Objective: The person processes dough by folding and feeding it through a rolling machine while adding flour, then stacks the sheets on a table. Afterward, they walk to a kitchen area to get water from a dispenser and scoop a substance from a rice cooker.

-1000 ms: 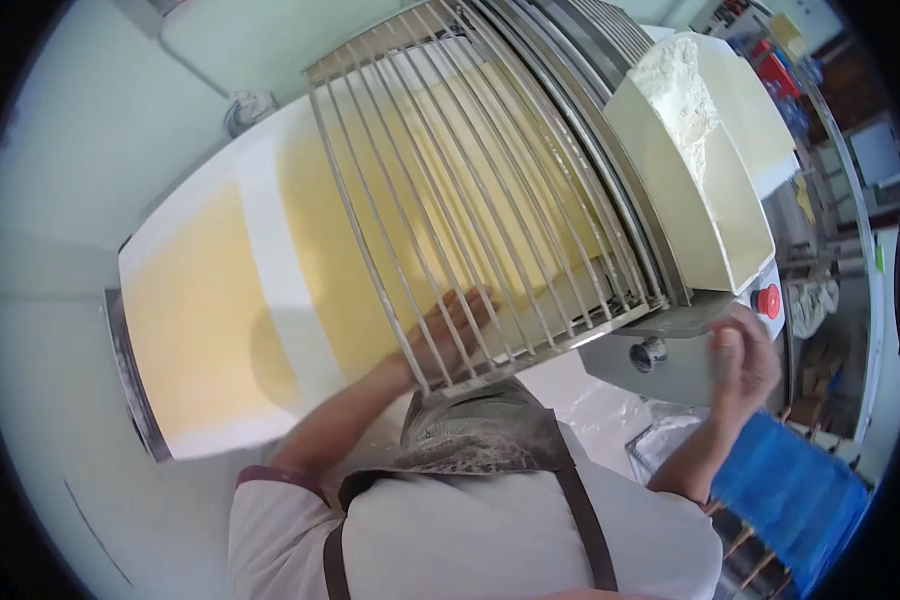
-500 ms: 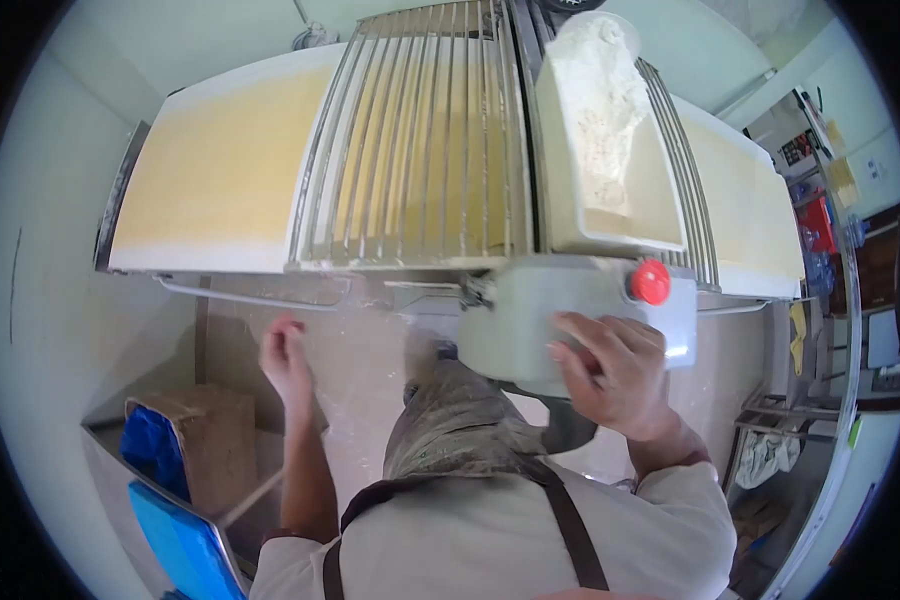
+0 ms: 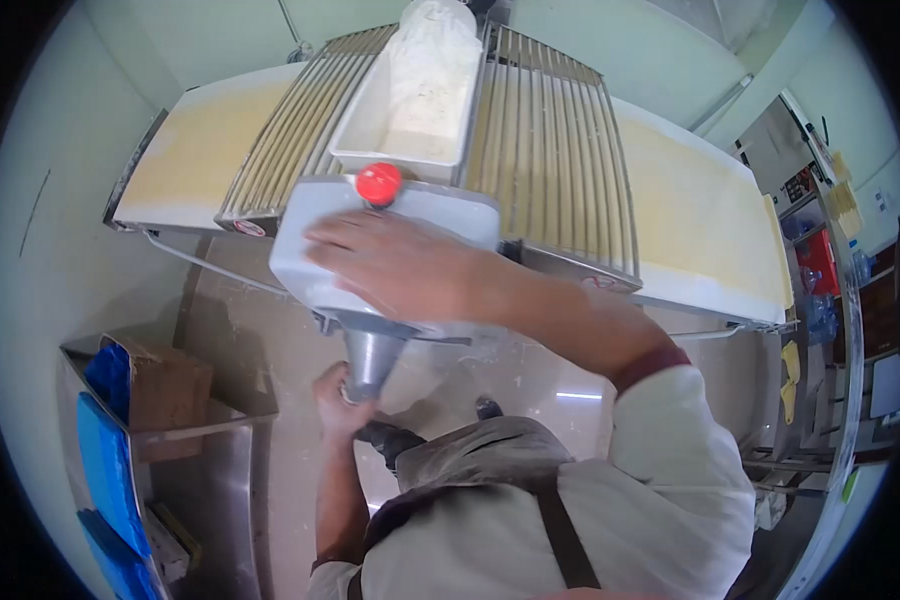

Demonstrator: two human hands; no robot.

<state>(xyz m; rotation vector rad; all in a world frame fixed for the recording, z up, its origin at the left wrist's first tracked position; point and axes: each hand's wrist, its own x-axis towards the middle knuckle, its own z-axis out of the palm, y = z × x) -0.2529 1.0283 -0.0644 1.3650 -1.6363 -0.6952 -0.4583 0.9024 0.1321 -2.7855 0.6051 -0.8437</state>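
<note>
My left hand (image 3: 345, 400) is wrapped round the lower end of a grey metal lever (image 3: 373, 358) below the machine housing. Over the grey housing (image 3: 305, 225) lies my right hand (image 3: 395, 262), blurred, its fingers stretched towards the left. A red round button (image 3: 378, 184) sits on the housing just above these fingers. Behind it is a white tray (image 3: 450, 120) of white flour, between two slatted metal guards (image 3: 550, 150). Sheets of pale yellow dough (image 3: 205, 140) lie on the belts at both sides.
At the lower left stand a cardboard box (image 3: 170, 385) and blue containers (image 3: 110, 470) by a metal cabinet (image 3: 215, 500). A rack (image 3: 845, 370) with bottles and a red item (image 3: 818, 262) is at the right.
The view has shifted right along the machine. My left hand has moved in and taken hold of the lever. My right hand has reached across to the left over the housing.
</note>
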